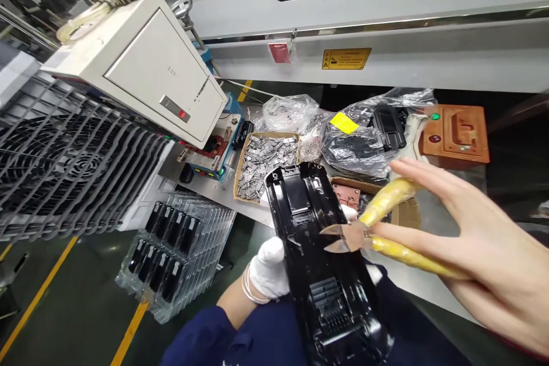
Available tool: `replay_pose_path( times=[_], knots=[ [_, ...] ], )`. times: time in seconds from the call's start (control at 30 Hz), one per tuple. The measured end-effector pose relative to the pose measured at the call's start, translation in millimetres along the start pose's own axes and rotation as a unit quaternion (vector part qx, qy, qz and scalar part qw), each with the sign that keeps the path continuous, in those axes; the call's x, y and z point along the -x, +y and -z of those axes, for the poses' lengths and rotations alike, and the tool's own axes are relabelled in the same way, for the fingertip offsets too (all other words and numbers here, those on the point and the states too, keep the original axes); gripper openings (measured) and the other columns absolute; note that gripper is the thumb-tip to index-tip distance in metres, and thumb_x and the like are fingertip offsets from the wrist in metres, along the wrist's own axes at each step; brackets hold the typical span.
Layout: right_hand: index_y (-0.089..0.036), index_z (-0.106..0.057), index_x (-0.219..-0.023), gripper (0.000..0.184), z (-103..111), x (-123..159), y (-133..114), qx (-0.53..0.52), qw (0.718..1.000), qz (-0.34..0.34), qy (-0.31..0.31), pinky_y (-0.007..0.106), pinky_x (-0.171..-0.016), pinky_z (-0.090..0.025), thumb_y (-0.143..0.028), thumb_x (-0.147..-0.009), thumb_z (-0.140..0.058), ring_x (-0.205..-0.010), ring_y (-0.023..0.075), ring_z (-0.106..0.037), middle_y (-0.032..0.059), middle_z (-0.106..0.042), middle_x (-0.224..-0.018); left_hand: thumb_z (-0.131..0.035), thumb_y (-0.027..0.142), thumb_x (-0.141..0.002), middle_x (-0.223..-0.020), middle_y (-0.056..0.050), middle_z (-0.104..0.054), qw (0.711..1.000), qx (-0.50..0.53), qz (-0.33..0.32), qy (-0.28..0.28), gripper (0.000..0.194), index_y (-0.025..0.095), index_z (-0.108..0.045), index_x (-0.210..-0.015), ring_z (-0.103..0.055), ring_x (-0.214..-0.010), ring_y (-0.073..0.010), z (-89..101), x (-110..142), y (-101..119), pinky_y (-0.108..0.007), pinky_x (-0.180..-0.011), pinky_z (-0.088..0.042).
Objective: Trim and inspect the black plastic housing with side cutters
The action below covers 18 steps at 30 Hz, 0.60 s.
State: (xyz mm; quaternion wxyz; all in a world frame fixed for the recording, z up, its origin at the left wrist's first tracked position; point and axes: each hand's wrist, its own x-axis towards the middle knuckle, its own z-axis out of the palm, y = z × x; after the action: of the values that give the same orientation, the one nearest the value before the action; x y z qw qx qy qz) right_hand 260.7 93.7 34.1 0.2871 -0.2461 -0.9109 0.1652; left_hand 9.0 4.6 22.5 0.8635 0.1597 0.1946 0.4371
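Black moulded plastic fills the near foreground: a long housing (326,263) gripped along its left edge by the person's left hand (268,269), which wears a white glove and is closed around the part above a dark blue sleeve (240,337). The bare right hand (467,240) grasps a pair of yellow-handled cutters (386,229), fingers stretched along the handles, the handles spread and the blades parted with their tips resting at the right edge of the housing, just beside the gloved grip. Left of the gloved hand and lower, a stack of clear trays (180,251) holds rows of small black parts. Beyond the housing, a shallow cardboard box (266,163) lies full of small grey metal pieces, with crumpled plastic bags (364,137) behind it, one marked with a yellow label. Past the cutters to the right sits an orange-brown block (457,134). Far left of the grip, a beige cabinet (146,68) hangs over a grey slatted rack (72,166), and a grey machine front (386,28) with a yellow warning sign closes the scene.
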Motion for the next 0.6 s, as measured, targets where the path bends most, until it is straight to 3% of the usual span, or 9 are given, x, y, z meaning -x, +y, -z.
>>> replay_pose_path(
  times=[0.1,0.23,0.4,0.6],
  knots=[
    [-0.038,-0.062,-0.139,0.066,2.2,-0.2,2.3,0.054,0.998,0.02,-0.01,0.088,-0.102,-0.04,-0.005,-0.085,-0.044,-0.156,0.0439,-0.029,0.0167,-0.033,-0.167,-0.084,0.076,-0.072,-0.128,-0.011,-0.076,1.0,0.001,-0.003,-0.015,0.089,0.018,-0.072,-0.138,-0.073,-0.115,-0.0289,4.1,0.0,-3.0,-0.039,-0.103,-0.054],
    [-0.037,-0.061,-0.137,0.064,1.2,-6.4,-2.9,0.08,0.997,0.012,0.0,0.087,-0.106,-0.036,-0.007,-0.081,-0.046,-0.151,0.0449,-0.034,0.0192,-0.043,-0.155,-0.087,0.084,-0.056,-0.138,-0.017,-0.07,0.998,0.0,-0.014,0.066,0.109,0.016,-0.07,-0.141,-0.064,-0.129,-0.0414,14.1,1.9,-12.7,-0.053,-0.117,-0.043],
    [-0.036,-0.06,-0.134,0.063,-1.6,-14.4,-13.1,0.066,0.997,0.02,0.017,0.079,-0.111,-0.04,-0.006,-0.081,-0.045,-0.152,0.0399,-0.035,0.0165,-0.044,-0.152,-0.096,0.075,-0.041,-0.119,-0.009,-0.075,0.988,0.008,0.002,0.154,0.099,0.021,-0.079,-0.123,-0.064,-0.118,-0.0323,11.8,4.9,-14.0,-0.042,-0.111,-0.044],
    [-0.036,-0.055,-0.138,0.066,3.1,-16.3,-18.4,0.061,0.998,0.004,-0.03,0.083,-0.114,-0.036,-0.006,-0.079,-0.046,-0.153,0.0407,-0.032,0.017,-0.041,-0.153,-0.096,0.078,-0.036,-0.102,-0.007,-0.074,0.986,0.05,-0.025,0.159,0.081,0.019,-0.081,-0.09,-0.065,-0.096,-0.0238,14.2,5.1,-16.8,-0.036,-0.099,-0.051]
  ],
)
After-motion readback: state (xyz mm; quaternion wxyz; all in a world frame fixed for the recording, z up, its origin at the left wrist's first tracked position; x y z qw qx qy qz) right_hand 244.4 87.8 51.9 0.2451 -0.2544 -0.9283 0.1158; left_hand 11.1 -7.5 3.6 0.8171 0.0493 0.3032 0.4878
